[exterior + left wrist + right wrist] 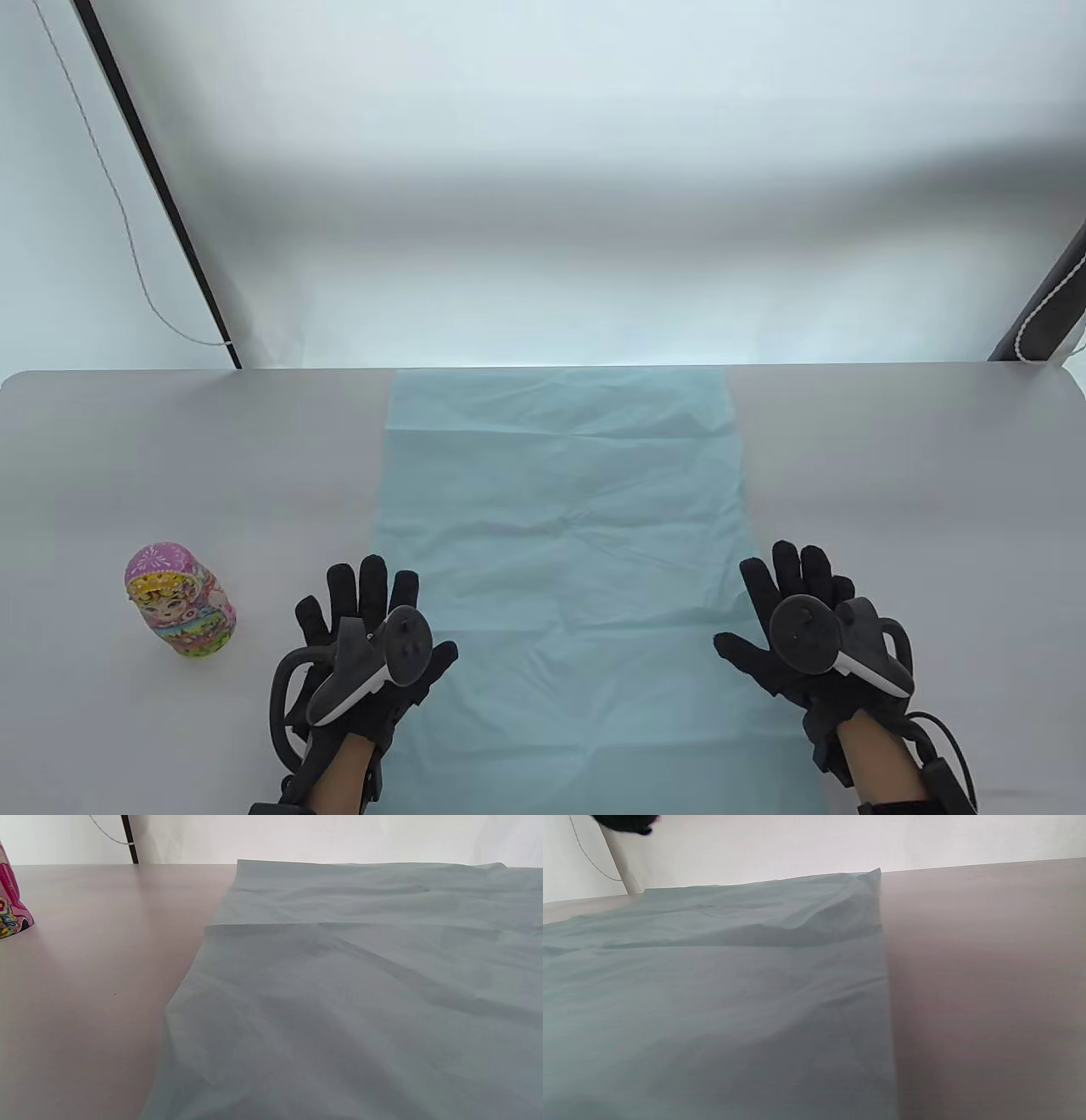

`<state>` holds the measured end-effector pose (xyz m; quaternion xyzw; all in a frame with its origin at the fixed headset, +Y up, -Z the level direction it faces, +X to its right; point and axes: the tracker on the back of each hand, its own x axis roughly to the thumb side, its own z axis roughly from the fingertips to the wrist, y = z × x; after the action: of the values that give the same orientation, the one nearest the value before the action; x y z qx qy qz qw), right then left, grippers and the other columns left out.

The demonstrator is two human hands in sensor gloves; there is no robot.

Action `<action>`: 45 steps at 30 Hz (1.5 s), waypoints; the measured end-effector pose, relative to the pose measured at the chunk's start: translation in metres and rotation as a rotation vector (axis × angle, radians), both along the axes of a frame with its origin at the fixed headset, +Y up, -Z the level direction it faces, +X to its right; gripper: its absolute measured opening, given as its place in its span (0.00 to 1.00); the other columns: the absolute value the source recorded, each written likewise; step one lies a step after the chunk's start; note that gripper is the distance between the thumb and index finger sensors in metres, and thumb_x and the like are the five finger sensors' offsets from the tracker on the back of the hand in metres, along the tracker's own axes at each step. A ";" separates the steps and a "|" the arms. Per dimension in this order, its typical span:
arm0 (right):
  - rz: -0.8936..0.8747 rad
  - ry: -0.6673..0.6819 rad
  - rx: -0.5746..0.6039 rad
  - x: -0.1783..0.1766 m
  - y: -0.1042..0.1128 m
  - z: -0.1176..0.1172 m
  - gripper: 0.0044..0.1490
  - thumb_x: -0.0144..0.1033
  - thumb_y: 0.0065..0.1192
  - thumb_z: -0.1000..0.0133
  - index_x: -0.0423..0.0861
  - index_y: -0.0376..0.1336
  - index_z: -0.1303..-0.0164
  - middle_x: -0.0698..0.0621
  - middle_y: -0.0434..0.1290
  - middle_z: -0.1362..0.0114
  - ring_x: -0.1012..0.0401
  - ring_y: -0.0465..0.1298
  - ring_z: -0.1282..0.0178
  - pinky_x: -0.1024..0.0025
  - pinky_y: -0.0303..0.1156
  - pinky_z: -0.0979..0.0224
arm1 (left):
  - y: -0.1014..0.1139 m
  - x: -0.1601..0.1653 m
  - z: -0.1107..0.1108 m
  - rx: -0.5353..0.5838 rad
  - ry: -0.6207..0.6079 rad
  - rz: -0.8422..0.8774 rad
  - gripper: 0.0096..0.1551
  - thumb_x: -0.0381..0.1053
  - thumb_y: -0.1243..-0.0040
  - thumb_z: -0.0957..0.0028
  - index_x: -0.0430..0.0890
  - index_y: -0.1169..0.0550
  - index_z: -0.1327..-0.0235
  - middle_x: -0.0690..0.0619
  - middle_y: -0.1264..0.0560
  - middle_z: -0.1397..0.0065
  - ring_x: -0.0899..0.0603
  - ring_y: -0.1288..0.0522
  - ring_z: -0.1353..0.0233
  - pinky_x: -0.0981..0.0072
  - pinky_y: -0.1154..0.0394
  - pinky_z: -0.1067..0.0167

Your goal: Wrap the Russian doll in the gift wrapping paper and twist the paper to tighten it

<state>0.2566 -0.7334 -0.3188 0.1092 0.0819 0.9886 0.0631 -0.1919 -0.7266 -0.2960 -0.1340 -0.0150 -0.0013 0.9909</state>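
Resting flat with fingers spread wide, my left hand (361,632) straddled the wrapping paper's (564,543) left edge and my right hand (806,628) its right edge, neither gripping anything. Left of my left hand, bare table (916,475) separated it from the upright Russian doll (180,601).

Wrapping paper (564,543), centre of frame: thin pale-blue tissue-type sheet, matt, soft creases and fold lines across it, edges slightly lifted in wrist views. Tabletop (916,475): smooth, grey, satin finish w/ faint sheen, looks laminate or plastic. Russian doll (180,613), lower left: hard smooth shell, glossy painted/printed pattern, pink + yellow. Left hand (361,641) & right hand (806,641), bottom edge: black knit cloth gloves, matt; trackers on the backs are hard plastic, black w/ white trim, semi-gloss. Backdrop (551,170), upper frame: white, matt, looks like cloth or film, can't tell which.
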 end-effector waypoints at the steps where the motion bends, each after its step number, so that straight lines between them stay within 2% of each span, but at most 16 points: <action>1: 0.001 0.001 -0.001 0.000 0.000 0.000 0.64 0.73 0.47 0.36 0.42 0.33 0.05 0.26 0.27 0.07 0.29 0.29 0.15 0.27 0.34 0.21 | 0.000 0.000 0.000 -0.001 0.002 0.000 0.56 0.79 0.59 0.46 0.53 0.61 0.15 0.42 0.70 0.10 0.29 0.71 0.16 0.24 0.68 0.30; 11: -0.016 0.001 0.010 0.001 0.002 0.000 0.64 0.73 0.47 0.35 0.42 0.34 0.05 0.26 0.27 0.07 0.29 0.30 0.14 0.27 0.34 0.20 | 0.002 -0.002 0.000 0.008 0.027 -0.001 0.56 0.78 0.57 0.46 0.52 0.60 0.14 0.41 0.68 0.09 0.29 0.70 0.16 0.25 0.67 0.30; 12: -0.023 -0.001 0.017 0.002 0.003 0.000 0.64 0.73 0.47 0.35 0.42 0.34 0.05 0.26 0.27 0.07 0.29 0.30 0.14 0.27 0.34 0.20 | 0.007 -0.003 -0.001 0.007 0.039 0.000 0.56 0.78 0.57 0.46 0.52 0.59 0.15 0.42 0.68 0.09 0.29 0.70 0.15 0.25 0.67 0.29; 15: -0.035 0.005 0.025 0.002 0.006 0.001 0.63 0.73 0.47 0.35 0.42 0.34 0.05 0.26 0.28 0.07 0.29 0.30 0.14 0.27 0.34 0.20 | 0.028 -0.011 -0.001 0.108 0.088 0.031 0.55 0.76 0.54 0.45 0.52 0.57 0.14 0.42 0.66 0.09 0.29 0.69 0.14 0.26 0.68 0.28; 17: -0.046 0.011 0.029 0.001 0.007 0.001 0.63 0.73 0.47 0.35 0.42 0.35 0.04 0.26 0.28 0.07 0.30 0.30 0.14 0.27 0.34 0.20 | 0.043 -0.026 -0.005 0.161 0.105 0.052 0.57 0.75 0.51 0.45 0.52 0.59 0.15 0.42 0.69 0.10 0.28 0.69 0.15 0.27 0.66 0.26; 20: -0.045 0.020 0.032 0.000 0.007 0.001 0.63 0.73 0.47 0.35 0.42 0.35 0.05 0.26 0.28 0.07 0.30 0.30 0.14 0.27 0.34 0.20 | 0.064 -0.061 -0.017 0.242 0.201 0.016 0.57 0.75 0.49 0.45 0.52 0.59 0.15 0.41 0.68 0.10 0.27 0.68 0.15 0.28 0.65 0.26; 23: -0.046 0.025 0.031 0.000 0.007 0.000 0.63 0.73 0.48 0.35 0.43 0.35 0.04 0.26 0.28 0.07 0.30 0.30 0.14 0.27 0.34 0.20 | 0.073 -0.090 -0.027 0.237 0.289 -0.028 0.58 0.75 0.47 0.46 0.52 0.58 0.14 0.41 0.67 0.09 0.27 0.68 0.14 0.28 0.65 0.26; 26: -0.050 0.026 0.032 0.000 0.007 0.000 0.63 0.72 0.48 0.35 0.42 0.35 0.04 0.26 0.28 0.07 0.30 0.30 0.14 0.27 0.34 0.20 | 0.071 -0.121 -0.039 0.203 0.396 -0.030 0.58 0.75 0.46 0.46 0.51 0.56 0.14 0.41 0.65 0.08 0.28 0.68 0.14 0.27 0.65 0.26; 28: -0.053 0.025 0.028 0.001 0.008 0.000 0.62 0.72 0.48 0.35 0.43 0.36 0.04 0.25 0.29 0.07 0.29 0.30 0.14 0.27 0.34 0.20 | 0.066 -0.139 -0.044 0.189 0.467 0.004 0.61 0.76 0.46 0.47 0.50 0.59 0.15 0.41 0.66 0.09 0.28 0.68 0.15 0.27 0.64 0.26; 32: -0.054 0.023 0.047 0.002 0.011 0.001 0.62 0.72 0.48 0.35 0.43 0.36 0.04 0.25 0.29 0.07 0.29 0.30 0.14 0.27 0.34 0.20 | 0.057 -0.162 -0.049 0.166 0.538 0.037 0.61 0.76 0.45 0.48 0.50 0.57 0.14 0.40 0.65 0.08 0.27 0.66 0.14 0.25 0.62 0.26; 36: -0.048 0.022 0.045 0.002 0.011 0.001 0.62 0.72 0.48 0.35 0.43 0.36 0.04 0.25 0.29 0.07 0.29 0.30 0.14 0.27 0.34 0.20 | 0.051 -0.171 -0.053 0.113 0.568 0.010 0.56 0.76 0.43 0.48 0.53 0.50 0.13 0.43 0.60 0.06 0.26 0.59 0.13 0.24 0.51 0.26; 38: -0.041 0.021 0.042 0.002 0.010 0.001 0.62 0.72 0.48 0.35 0.43 0.36 0.04 0.25 0.29 0.07 0.29 0.30 0.14 0.27 0.34 0.20 | 0.053 -0.171 -0.058 0.080 0.588 -0.059 0.50 0.74 0.43 0.47 0.56 0.43 0.15 0.46 0.53 0.06 0.26 0.54 0.13 0.25 0.46 0.27; 40: -0.039 0.020 0.042 0.001 0.010 0.001 0.62 0.72 0.48 0.35 0.43 0.36 0.04 0.25 0.29 0.07 0.29 0.30 0.14 0.27 0.34 0.20 | 0.055 -0.170 -0.063 0.036 0.583 -0.139 0.49 0.73 0.42 0.46 0.57 0.43 0.15 0.49 0.50 0.06 0.26 0.50 0.13 0.29 0.43 0.27; 45: -0.031 0.012 0.038 0.001 0.010 0.002 0.61 0.72 0.48 0.35 0.44 0.37 0.04 0.25 0.29 0.07 0.29 0.30 0.14 0.27 0.34 0.20 | 0.049 -0.170 -0.070 0.077 0.551 -0.268 0.44 0.67 0.36 0.45 0.60 0.40 0.18 0.52 0.42 0.11 0.28 0.39 0.19 0.39 0.35 0.31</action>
<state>0.2581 -0.7232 -0.3166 0.1173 0.0616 0.9883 0.0757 -0.3620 -0.6773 -0.3665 -0.0922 0.2721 -0.0963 0.9530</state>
